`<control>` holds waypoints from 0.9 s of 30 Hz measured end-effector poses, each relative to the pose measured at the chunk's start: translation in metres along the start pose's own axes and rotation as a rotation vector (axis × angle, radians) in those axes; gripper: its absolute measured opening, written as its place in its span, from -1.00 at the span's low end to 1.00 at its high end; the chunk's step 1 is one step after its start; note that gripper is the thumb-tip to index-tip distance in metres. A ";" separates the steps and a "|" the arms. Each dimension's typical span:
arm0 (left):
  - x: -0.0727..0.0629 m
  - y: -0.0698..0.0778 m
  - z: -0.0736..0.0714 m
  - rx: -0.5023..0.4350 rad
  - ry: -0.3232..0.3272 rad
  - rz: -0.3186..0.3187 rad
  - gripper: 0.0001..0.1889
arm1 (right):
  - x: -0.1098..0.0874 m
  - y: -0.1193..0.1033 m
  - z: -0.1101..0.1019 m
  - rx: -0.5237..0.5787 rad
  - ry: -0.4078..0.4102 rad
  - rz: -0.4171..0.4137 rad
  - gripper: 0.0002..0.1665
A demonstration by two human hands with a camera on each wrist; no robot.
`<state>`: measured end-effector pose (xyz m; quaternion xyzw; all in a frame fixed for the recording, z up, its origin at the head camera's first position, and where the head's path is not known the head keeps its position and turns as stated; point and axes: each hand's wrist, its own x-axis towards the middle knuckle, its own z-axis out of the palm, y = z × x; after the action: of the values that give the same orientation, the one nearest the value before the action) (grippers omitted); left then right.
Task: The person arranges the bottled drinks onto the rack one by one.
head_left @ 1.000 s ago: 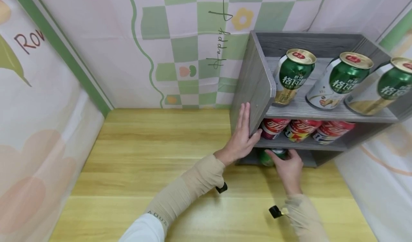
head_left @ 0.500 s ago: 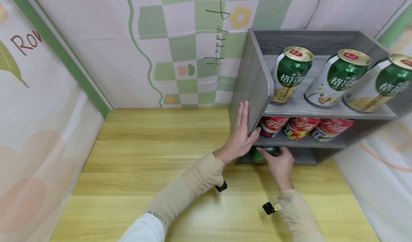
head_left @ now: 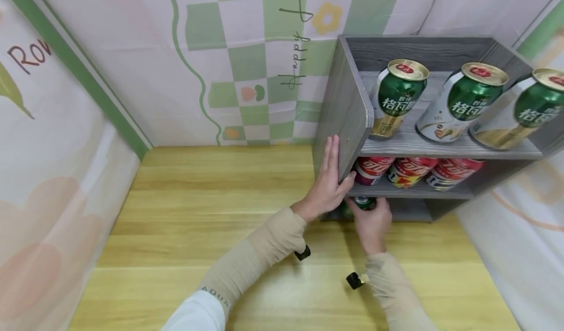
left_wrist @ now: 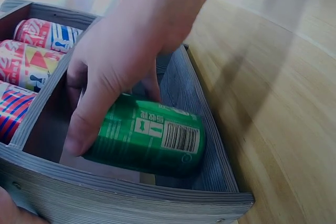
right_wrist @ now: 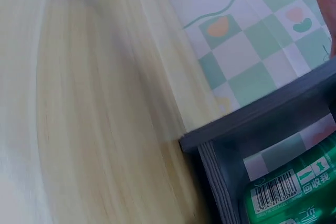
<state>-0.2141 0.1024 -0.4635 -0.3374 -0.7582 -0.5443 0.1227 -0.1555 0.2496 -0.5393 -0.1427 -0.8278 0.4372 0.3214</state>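
Note:
My right hand (head_left: 372, 225) grips a green drink can (left_wrist: 149, 139) near its top, inside the lowest compartment of a grey wooden shelf (head_left: 345, 93). In the left wrist view the can stands close to the compartment's left side wall, its barcode showing; whether its base touches the bottom board is hard to tell. The right wrist view catches only part of the can (right_wrist: 294, 192). My left hand (head_left: 326, 191) rests against the outer left side of the shelf, fingers straight up along the panel and thumb at its front edge.
Three green, white and gold cans (head_left: 467, 103) stand on the top level. On the middle level are three red cola cans (head_left: 410, 172). A wood-grain table (head_left: 211, 199) carries the shelf, with patterned cloth walls (head_left: 246, 61) behind and at the sides.
My right hand has moved left along the lowest compartment, carrying the green can toward the left side wall. The left hand has stayed on the side panel.

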 end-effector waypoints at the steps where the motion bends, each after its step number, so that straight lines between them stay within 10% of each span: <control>1: 0.000 0.000 0.000 0.001 0.002 0.001 -0.09 | -0.001 0.000 0.002 0.008 -0.001 0.000 -0.27; 27: 0.001 -0.001 0.001 0.017 0.017 0.021 -0.09 | -0.010 -0.008 0.028 -0.025 0.097 -0.041 -0.04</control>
<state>-0.2151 0.1032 -0.4643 -0.3398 -0.7581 -0.5394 0.1376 -0.1665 0.2224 -0.5486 -0.1507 -0.8193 0.4128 0.3684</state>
